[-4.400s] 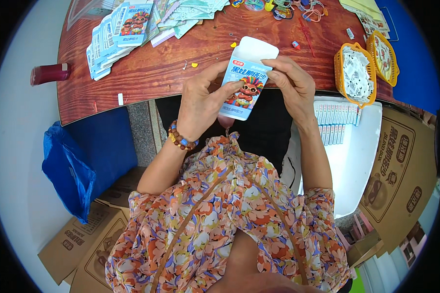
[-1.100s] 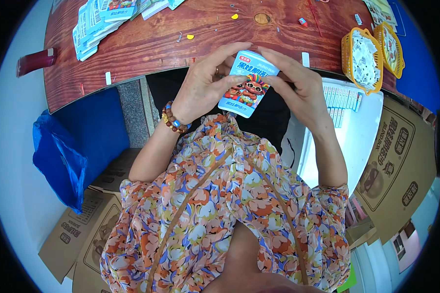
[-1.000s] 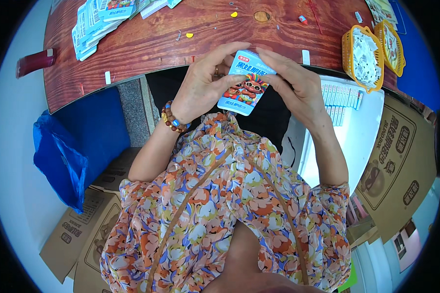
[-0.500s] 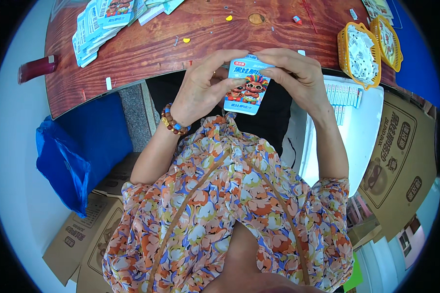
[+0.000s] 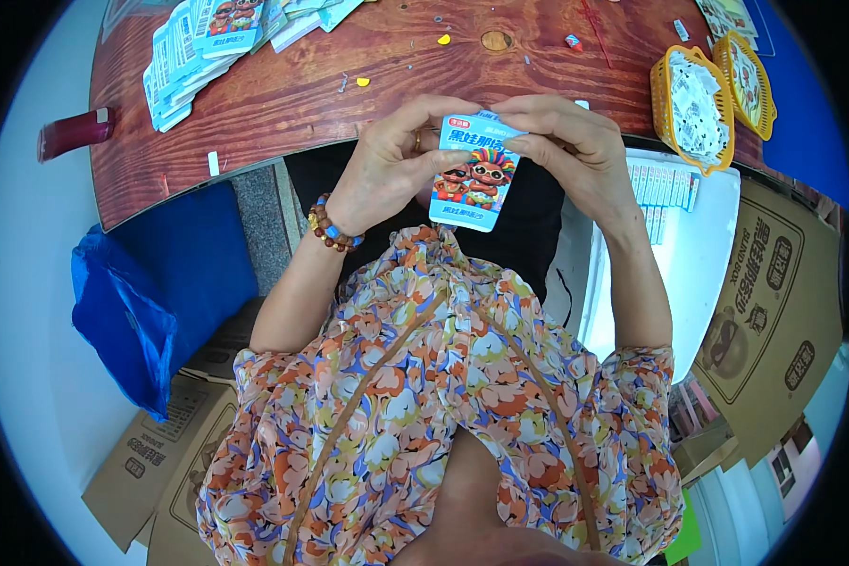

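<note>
Pinching a blue carton (image 5: pixel 472 198), picture side up, the left hand (image 5: pixel 387 156) and right hand (image 5: pixel 585 156) curl closed around its upper part, probably to steady it near the worktop (image 5: pixel 292 104). Piled cartons (image 5: pixel 181 71) and a yellow basket (image 5: pixel 661 104) sit farther out, apparently for easy reach.

left hand (image 5: pixel 385 168): gripping | right hand (image 5: pixel 577 158): gripping, fingers (image 5: pixel 552 118) bent | thumbs (image 5: pixel 443 162): pointing inward | forearms (image 5: pixel 300 294): converging

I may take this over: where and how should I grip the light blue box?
Probably by the lower end of the light blue box, pinching its straight side edges from the near side: that end is uncovered, while the left hand and right hand hold the upper part.
</note>
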Demonstrator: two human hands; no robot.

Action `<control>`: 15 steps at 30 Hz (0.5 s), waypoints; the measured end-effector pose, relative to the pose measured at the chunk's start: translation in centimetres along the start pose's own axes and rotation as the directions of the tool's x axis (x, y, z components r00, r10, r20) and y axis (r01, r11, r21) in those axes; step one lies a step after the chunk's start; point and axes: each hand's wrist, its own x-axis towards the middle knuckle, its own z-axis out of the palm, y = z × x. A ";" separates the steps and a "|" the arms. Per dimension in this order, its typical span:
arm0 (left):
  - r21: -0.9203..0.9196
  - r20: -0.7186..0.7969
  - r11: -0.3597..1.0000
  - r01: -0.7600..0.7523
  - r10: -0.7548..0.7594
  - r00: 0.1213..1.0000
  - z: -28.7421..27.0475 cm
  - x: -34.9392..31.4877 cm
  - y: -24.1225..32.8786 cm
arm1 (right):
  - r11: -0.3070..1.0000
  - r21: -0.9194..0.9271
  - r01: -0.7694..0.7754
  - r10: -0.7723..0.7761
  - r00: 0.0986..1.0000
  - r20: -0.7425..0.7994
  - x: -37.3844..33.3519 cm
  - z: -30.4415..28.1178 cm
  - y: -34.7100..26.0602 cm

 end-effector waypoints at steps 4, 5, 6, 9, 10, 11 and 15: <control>-0.040 -0.003 0.998 0.045 -0.045 0.999 -0.3 0.0 -0.2 | 0.989 0.140 -0.056 0.055 0.998 0.013 0.1 0.5 0.4; -0.020 -0.004 0.998 0.053 -0.053 0.999 -0.4 0.1 -0.2 | 0.989 0.137 -0.051 0.049 0.999 0.016 0.0 0.6 0.4; -0.020 -0.007 0.999 0.047 -0.047 0.999 -0.6 0.2 -0.2 | 0.966 0.192 -0.175 0.171 0.985 0.038 0.0 0.7 0.3; 0.105 0.041 0.993 0.062 -0.067 0.997 -1.0 0.9 0.1 | 0.928 0.247 -0.279 0.283 0.959 0.023 0.2 1.0 0.5; 0.014 -0.019 1.000 0.017 -0.017 1.000 -1.1 1.1 0.3 | 0.930 0.270 -0.248 0.264 0.964 -0.023 0.5 1.1 0.7; -0.061 -0.056 0.998 -0.034 0.031 0.998 -1.3 1.4 0.4 | 0.877 0.403 -0.263 0.296 0.955 -0.020 0.8 1.0 0.9; -0.315 -0.264 0.948 -0.036 -0.051 0.963 -2.2 1.8 1.2 | 0.459 0.879 -0.132 0.499 0.857 -0.132 2.0 2.8 2.2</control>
